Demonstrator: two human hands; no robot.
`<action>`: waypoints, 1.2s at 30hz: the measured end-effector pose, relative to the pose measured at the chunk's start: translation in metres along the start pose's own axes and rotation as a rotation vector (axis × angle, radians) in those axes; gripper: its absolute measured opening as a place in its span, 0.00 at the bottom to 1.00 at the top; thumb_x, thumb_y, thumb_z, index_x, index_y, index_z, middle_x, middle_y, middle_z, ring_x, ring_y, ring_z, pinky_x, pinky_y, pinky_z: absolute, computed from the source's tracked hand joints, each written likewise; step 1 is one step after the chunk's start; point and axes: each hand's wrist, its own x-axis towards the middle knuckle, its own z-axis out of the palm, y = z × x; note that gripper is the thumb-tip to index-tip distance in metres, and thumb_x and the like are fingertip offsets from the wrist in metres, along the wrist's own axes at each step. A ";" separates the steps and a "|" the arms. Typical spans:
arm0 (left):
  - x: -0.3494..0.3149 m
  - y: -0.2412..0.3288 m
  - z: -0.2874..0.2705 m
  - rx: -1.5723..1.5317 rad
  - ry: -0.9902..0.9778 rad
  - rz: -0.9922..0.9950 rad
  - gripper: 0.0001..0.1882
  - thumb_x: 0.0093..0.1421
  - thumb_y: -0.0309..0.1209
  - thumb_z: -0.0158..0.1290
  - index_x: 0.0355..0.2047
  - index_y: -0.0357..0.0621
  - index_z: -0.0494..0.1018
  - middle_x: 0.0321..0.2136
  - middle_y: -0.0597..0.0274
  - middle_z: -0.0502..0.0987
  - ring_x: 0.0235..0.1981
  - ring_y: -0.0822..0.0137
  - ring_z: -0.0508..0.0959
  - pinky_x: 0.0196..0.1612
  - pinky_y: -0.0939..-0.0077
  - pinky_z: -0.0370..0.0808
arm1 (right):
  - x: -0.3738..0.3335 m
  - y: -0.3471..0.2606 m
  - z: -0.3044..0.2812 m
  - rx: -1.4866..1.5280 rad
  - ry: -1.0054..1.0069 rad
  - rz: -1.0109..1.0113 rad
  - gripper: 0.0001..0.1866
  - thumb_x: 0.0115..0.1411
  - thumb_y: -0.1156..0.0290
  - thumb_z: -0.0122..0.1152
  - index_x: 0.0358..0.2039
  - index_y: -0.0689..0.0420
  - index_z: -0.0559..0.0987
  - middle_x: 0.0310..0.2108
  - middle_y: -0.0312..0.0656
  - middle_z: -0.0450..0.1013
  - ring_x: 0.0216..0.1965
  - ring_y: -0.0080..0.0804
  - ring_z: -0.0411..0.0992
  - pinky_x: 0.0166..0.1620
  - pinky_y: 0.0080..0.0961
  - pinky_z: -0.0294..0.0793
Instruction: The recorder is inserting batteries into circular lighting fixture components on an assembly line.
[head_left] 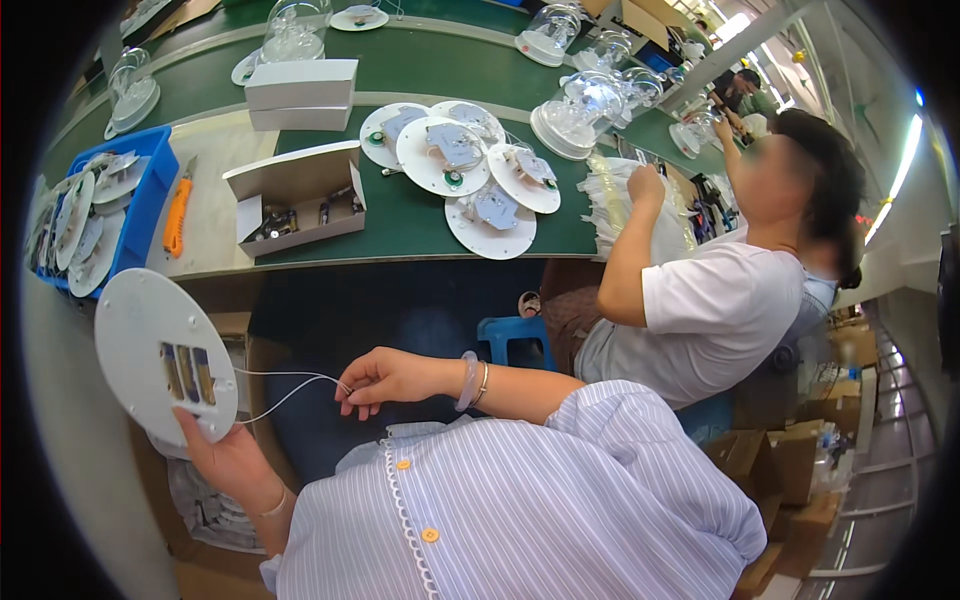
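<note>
My left hand [228,465] grips the lower edge of a white round disc base [135,340], which is tilted up at the left, off the table. Its battery compartment faces me, with several batteries [188,375] lying side by side in it. From the disc's right edge a thin white wire [285,374] loops across to my right hand [395,380]. The fingertips of that hand are pinched on the wire's end, which they mostly hide.
On the green table [390,240] stand an open white box [315,235] of batteries, several disc bases [420,165] and clear domes [565,115]. An orange utility knife [177,215] lies beside a blue bin [150,205] of discs. A co-worker [720,290] sits at the right, near a blue stool [515,328].
</note>
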 end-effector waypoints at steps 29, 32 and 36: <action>-0.054 0.033 0.101 -0.178 0.153 1.224 0.21 0.61 0.42 0.44 0.54 0.55 0.60 0.56 0.68 0.61 0.57 0.63 0.59 0.62 0.61 0.50 | 0.000 -0.087 0.057 -0.009 -0.306 -0.217 0.18 0.56 0.79 0.49 0.48 0.65 0.66 0.35 0.45 0.75 0.29 0.21 0.73 0.37 0.16 0.71; -0.055 0.033 0.101 -0.172 0.160 1.227 0.21 0.61 0.42 0.44 0.54 0.56 0.60 0.56 0.68 0.61 0.57 0.63 0.59 0.62 0.61 0.49 | 0.000 -0.086 0.057 0.005 -0.307 -0.197 0.18 0.57 0.78 0.50 0.48 0.65 0.66 0.36 0.46 0.75 0.30 0.21 0.73 0.37 0.16 0.71; -0.055 0.034 0.100 -0.164 0.168 1.224 0.21 0.61 0.42 0.44 0.54 0.56 0.60 0.56 0.68 0.60 0.57 0.63 0.59 0.62 0.61 0.49 | -0.001 -0.085 0.056 0.007 -0.295 -0.194 0.18 0.57 0.78 0.50 0.48 0.66 0.66 0.36 0.46 0.75 0.30 0.21 0.73 0.37 0.16 0.71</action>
